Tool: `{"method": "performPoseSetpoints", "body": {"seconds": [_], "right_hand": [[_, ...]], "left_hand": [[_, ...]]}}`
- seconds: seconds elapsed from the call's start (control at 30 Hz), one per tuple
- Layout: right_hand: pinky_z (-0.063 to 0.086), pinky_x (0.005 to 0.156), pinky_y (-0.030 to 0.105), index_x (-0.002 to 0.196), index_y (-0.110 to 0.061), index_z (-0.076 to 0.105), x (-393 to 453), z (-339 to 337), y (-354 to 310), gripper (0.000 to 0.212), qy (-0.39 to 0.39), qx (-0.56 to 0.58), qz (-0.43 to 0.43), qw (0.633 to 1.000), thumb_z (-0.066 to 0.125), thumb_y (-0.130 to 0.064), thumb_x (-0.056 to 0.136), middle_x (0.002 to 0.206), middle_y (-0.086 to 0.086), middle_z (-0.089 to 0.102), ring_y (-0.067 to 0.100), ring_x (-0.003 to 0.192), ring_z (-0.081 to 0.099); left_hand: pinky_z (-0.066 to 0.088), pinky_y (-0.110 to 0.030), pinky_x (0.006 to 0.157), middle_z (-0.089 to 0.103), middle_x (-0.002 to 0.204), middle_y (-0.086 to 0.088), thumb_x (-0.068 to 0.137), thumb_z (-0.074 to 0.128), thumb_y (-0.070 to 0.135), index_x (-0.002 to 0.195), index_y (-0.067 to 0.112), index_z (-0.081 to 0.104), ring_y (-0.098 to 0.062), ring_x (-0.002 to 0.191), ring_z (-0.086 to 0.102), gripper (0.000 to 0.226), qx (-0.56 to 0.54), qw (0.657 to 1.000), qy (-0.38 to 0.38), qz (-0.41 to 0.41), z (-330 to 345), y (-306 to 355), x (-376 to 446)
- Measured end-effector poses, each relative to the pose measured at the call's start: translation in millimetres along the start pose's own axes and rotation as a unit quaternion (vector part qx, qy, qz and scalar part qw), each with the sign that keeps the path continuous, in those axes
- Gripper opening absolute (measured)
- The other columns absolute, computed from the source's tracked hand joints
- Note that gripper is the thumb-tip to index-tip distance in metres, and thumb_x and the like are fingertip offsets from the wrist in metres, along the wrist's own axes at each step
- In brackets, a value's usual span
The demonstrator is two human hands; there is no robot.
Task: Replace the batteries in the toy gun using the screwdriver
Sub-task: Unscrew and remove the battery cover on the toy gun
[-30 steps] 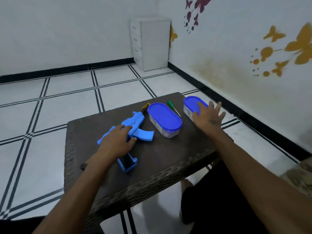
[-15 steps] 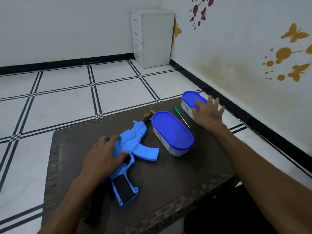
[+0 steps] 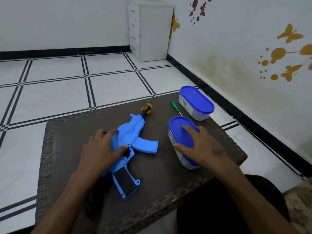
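Note:
A blue toy gun (image 3: 133, 139) lies flat on the dark woven table (image 3: 160, 183), its orange-tipped muzzle pointing away from me. My left hand (image 3: 99, 149) rests on the gun's body, thumb by the trigger area and fingers over its left side. A green-handled screwdriver (image 3: 175, 108) lies near the far edge, between the gun's muzzle and the far container. My right hand (image 3: 202, 147) lies over the near blue-lidded container (image 3: 180, 130), fingers spread on the lid and thumb against its side.
A second blue-lidded container (image 3: 195, 103) stands at the table's far right corner. A black object (image 3: 92, 203) lies under my left forearm near the front edge. A white drawer cabinet (image 3: 150, 31) stands in the room's corner. The wall runs close on the right.
My right hand has moved from the far container back to the near one and now covers its lid. My left hand stays on the gun. The camera has tilted down and closer.

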State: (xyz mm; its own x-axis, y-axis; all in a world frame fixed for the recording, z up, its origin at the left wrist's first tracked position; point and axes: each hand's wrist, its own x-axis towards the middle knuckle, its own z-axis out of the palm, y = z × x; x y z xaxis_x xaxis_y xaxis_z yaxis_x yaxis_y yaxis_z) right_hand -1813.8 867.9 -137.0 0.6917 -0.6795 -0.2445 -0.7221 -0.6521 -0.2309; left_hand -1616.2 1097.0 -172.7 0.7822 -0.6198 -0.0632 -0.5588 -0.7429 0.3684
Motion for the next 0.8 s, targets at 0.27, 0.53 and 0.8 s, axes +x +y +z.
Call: {"method": "performPoseSetpoints", "body": {"seconds": [0.27,0.53,0.8], "right_hand": [[0.044,0.106,0.053,0.155,-0.031,0.012,-27.6,-9.4,50.4,0.094,0.003,-0.032,0.126,0.991,0.038,-0.082,0.080,0.160,0.016,0.013,0.039,0.139,0.036],[0.045,0.100,0.048,0.145,-0.021,0.038,4.7,-37.4,-17.2,0.066,0.091,-0.081,0.018,0.992,0.047,-0.061,0.094,0.147,0.011,0.040,0.032,0.134,0.043],[0.046,0.097,0.042,0.145,-0.013,0.039,102.4,-22.8,-58.8,0.053,0.058,-0.092,-0.028,0.994,0.050,-0.038,0.099,0.138,0.016,0.053,0.032,0.126,0.052]], "left_hand": [[0.050,-0.049,0.096,0.048,0.140,-0.006,0.078,0.057,0.077,0.144,0.034,0.047,-0.033,0.122,0.053,0.079,-0.004,1.000,0.003,-0.020,0.3,9.1,-10.0],[0.049,-0.049,0.095,0.049,0.137,-0.007,0.080,0.049,0.078,0.141,0.027,0.050,-0.032,0.122,0.052,0.080,0.047,0.997,0.023,-0.058,-1.6,9.0,-22.1],[0.044,-0.045,0.098,0.051,0.139,-0.004,0.081,0.045,0.080,0.142,0.031,0.052,-0.030,0.125,0.051,0.079,0.032,0.996,0.054,-0.064,2.0,3.6,-31.8]]}}
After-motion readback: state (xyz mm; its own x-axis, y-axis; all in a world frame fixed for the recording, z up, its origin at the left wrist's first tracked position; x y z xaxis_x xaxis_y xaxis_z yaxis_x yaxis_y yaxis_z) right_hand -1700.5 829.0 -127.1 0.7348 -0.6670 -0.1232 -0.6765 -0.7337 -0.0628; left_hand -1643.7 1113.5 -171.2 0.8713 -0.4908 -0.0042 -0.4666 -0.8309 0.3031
